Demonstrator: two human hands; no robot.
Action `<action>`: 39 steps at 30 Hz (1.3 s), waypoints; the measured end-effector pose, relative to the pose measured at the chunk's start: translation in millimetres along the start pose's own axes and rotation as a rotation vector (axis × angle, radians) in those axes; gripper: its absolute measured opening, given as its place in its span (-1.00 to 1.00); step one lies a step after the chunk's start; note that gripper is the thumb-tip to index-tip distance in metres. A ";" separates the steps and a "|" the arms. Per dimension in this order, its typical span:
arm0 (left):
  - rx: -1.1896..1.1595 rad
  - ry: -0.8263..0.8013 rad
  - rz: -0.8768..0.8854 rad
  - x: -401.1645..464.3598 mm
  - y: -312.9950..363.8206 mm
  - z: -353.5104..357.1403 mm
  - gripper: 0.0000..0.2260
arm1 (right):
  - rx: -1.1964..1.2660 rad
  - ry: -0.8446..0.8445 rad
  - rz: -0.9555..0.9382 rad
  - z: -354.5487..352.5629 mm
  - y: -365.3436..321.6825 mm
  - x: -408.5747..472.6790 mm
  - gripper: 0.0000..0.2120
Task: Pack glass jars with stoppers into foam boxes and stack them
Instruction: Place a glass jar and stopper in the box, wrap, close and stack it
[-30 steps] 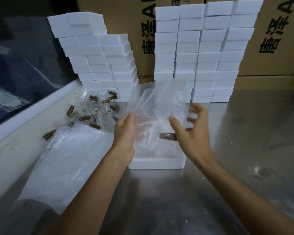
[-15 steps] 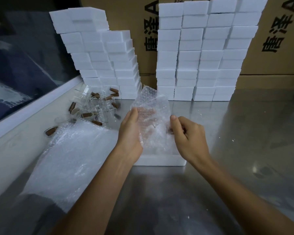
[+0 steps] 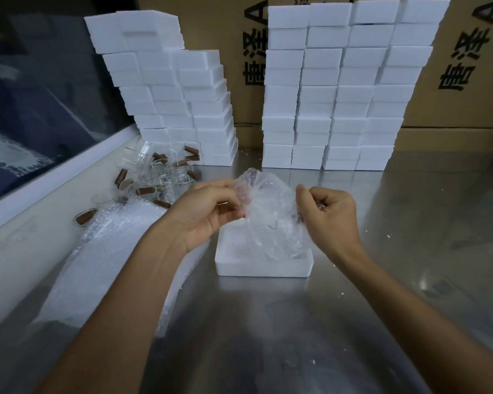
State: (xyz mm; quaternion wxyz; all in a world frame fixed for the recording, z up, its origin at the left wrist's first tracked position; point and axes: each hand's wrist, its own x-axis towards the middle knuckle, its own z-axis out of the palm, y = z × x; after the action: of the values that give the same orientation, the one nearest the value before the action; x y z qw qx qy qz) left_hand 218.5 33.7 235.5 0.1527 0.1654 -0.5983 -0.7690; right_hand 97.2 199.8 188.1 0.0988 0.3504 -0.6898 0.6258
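Wrapping step: left hand [image 3: 208, 214] and right hand [image 3: 329, 220], fingers pinched shut on bubble wrap [image 3: 268, 211] over the open foam box [image 3: 264, 265]; unpacked glass jars [image 3: 160, 177] at 10 o'clock. Next: tuck bundle down.

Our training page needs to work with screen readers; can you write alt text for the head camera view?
Two bare hands, left hand and right hand, pinch a bubble wrap sheet above an open foam box on a steel table. Stoppered glass jars lie left; stacked foam boxes stand behind.
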 end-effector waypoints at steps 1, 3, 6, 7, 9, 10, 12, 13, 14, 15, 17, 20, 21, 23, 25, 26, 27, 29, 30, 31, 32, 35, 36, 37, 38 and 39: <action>-0.002 0.018 0.017 0.0 0.5 1.2 -0.77 | -0.022 -0.002 -0.030 0.1 -1.3 0.1 -0.51; 0.009 0.016 0.077 -0.8 -1.8 4.2 -0.86 | -0.078 0.024 -0.080 0.1 -3.9 0.1 -0.55; 0.163 -0.005 0.165 -4.6 -8.1 13.9 -0.95 | -0.163 0.076 -0.157 -0.1 -6.4 -1.5 -0.55; 0.220 0.034 0.207 -4.1 -10.4 17.5 -0.93 | -0.175 0.085 -0.184 0.0 -7.1 -2.1 -0.55; 0.313 0.138 0.324 -1.9 -13.8 24.0 -0.80 | -0.199 0.100 -0.231 0.7 -9.0 -2.7 -0.55; 0.338 0.159 0.380 -1.4 -14.4 26.9 -0.77 | -0.210 0.111 -0.246 1.2 -10.3 -2.5 -0.55; 0.409 0.133 0.464 -2.8 -15.9 31.1 -0.74 | -0.215 0.143 -0.250 1.0 -13.3 -0.9 -0.55; 0.463 0.095 0.498 -4.0 -16.4 31.9 -0.73 | -0.214 0.156 -0.245 0.1 -15.1 0.2 -0.55; 0.538 0.057 0.524 -5.2 -16.2 32.2 -0.72 | -0.214 0.169 -0.246 -0.9 -17.2 1.0 -0.55; 0.621 0.025 0.542 -7.0 -14.8 32.8 -0.72 | -0.216 0.183 -0.252 -1.8 -18.8 1.7 -0.56; 0.694 -0.032 0.548 -9.7 -12.5 32.8 -0.78 | -0.219 0.228 -0.260 -3.1 -22.1 2.4 -0.56; 0.641 -0.101 0.483 -18.8 -13.3 40.4 -0.75 | -0.199 0.305 -0.242 -3.2 -26.4 4.1 -0.56; 0.712 -0.119 0.520 -20.6 -17.5 42.4 -0.66 | -0.184 0.323 -0.229 -2.4 -27.1 4.9 -0.55; 0.849 -0.156 0.602 -23.3 -23.8 48.1 -0.60 | -0.156 0.333 -0.223 0.1 -28.3 6.1 -0.55; 0.839 -0.175 0.592 -19.8 -27.1 49.3 -0.56 | -0.158 0.315 -0.250 3.0 -28.5 6.2 -0.56; 0.801 -0.184 0.570 -18.3 -26.1 49.3 -0.54 | -0.161 0.306 -0.256 4.2 -28.5 6.1 -0.56; 0.768 -0.192 0.548 -15.8 -25.1 48.9 -0.53 | -0.158 0.303 -0.254 5.2 -28.6 6.6 -0.57; 0.749 -0.234 0.504 -13.7 -22.9 48.6 -0.55 | -0.137 0.296 -0.240 5.6 -28.2 8.1 -0.57; 0.762 -0.237 0.497 -13.5 -23.1 48.9 -0.58 | -0.122 0.291 -0.232 5.3 -28.1 8.4 -0.57; 0.779 -0.202 0.534 -13.5 -25.0 49.1 -0.61 | -0.102 0.287 -0.219 4.6 -28.0 8.7 -0.57; 0.802 -0.112 0.617 -13.4 -28.7 49.3 -0.64 | -0.073 0.286 -0.196 3.7 -27.8 9.0 -0.56; 0.787 0.326 0.857 -15.1 -43.2 57.4 -0.60 | 0.063 0.275 -0.094 2.3 -28.3 9.2 -0.55; 0.671 0.369 0.848 -16.7 -47.2 62.4 -0.56 | 0.107 0.254 -0.071 3.0 -29.5 8.5 -0.55; 0.494 0.348 0.768 -18.6 -47.7 68.3 -0.60 | 0.144 0.222 -0.055 4.3 -31.5 6.9 -0.55; 0.289 0.285 0.656 -20.5 -45.9 75.1 -0.67 | 0.174 0.184 -0.039 5.8 -33.6 4.7 -0.55; 0.137 0.255 0.577 -19.5 -45.4 77.9 -0.75 | 0.211 0.142 -0.017 6.6 -35.3 1.9 -0.57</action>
State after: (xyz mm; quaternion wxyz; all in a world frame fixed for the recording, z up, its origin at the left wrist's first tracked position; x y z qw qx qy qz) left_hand 200.3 120.6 210.7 0.4267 0.0939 -0.6469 -0.6249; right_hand 119.2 194.0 216.0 0.1153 0.3195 -0.6083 0.7173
